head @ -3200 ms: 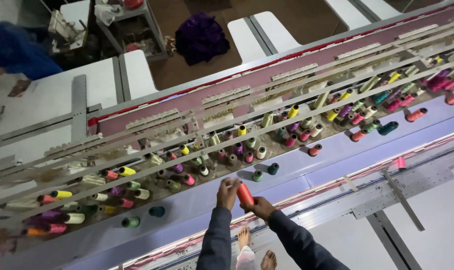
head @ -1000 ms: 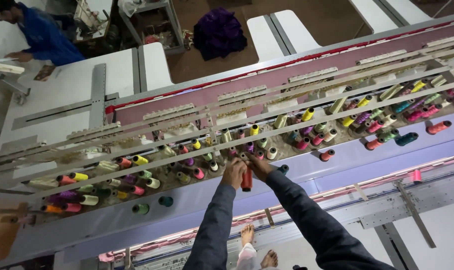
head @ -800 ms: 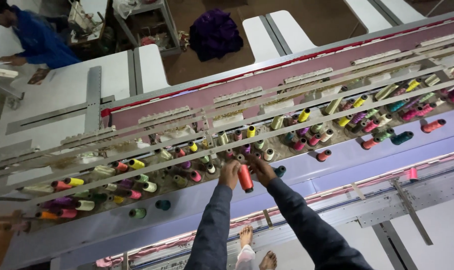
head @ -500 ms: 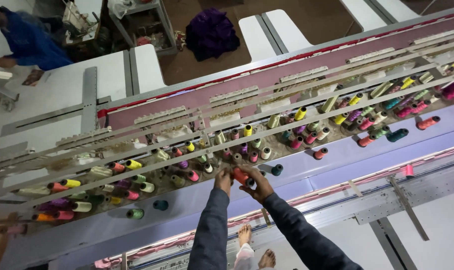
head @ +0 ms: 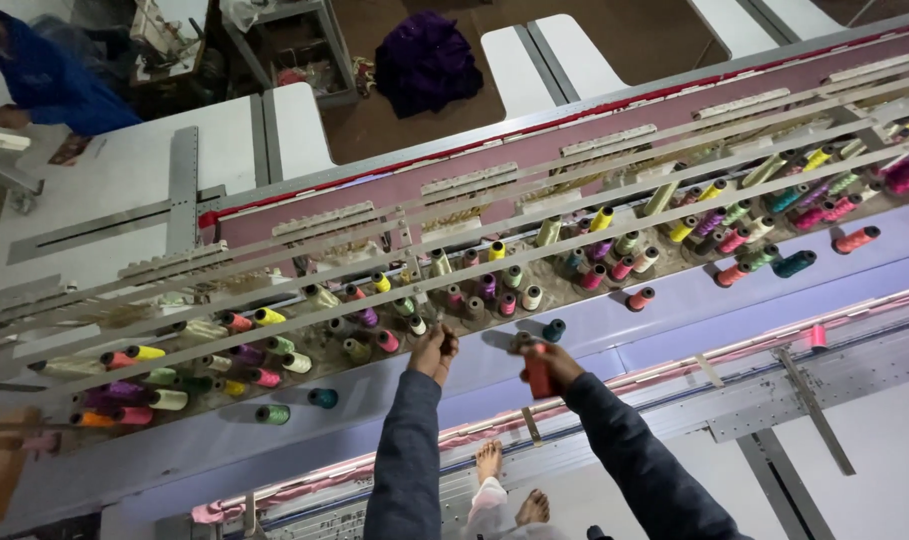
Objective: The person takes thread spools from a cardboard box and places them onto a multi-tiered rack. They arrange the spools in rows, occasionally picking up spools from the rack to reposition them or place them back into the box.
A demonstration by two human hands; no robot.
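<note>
My right hand (head: 546,362) holds a red thread spool (head: 539,378) just in front of the lavender shelf (head: 674,310) of a long embroidery machine. My left hand (head: 434,350) reaches up at the shelf's front edge, fingers pinched together near the front row of spools; whether a thread runs between them I cannot tell. A teal spool (head: 553,329) stands just above my right hand. Many coloured thread spools (head: 494,288) stand in rows along the shelf, under metal thread-guide bars (head: 474,215). My dark sleeves and bare feet (head: 509,485) show below.
A person in a blue top (head: 44,80) works at the far left by a white table (head: 114,190). A purple cloth heap (head: 429,60) lies on the brown floor beyond the machine. Metal brackets (head: 804,390) run along the machine front at the lower right.
My right hand has drawn the red spool down and away from the spool rows toward the shelf's front edge. My left hand stays up near the front row.
</note>
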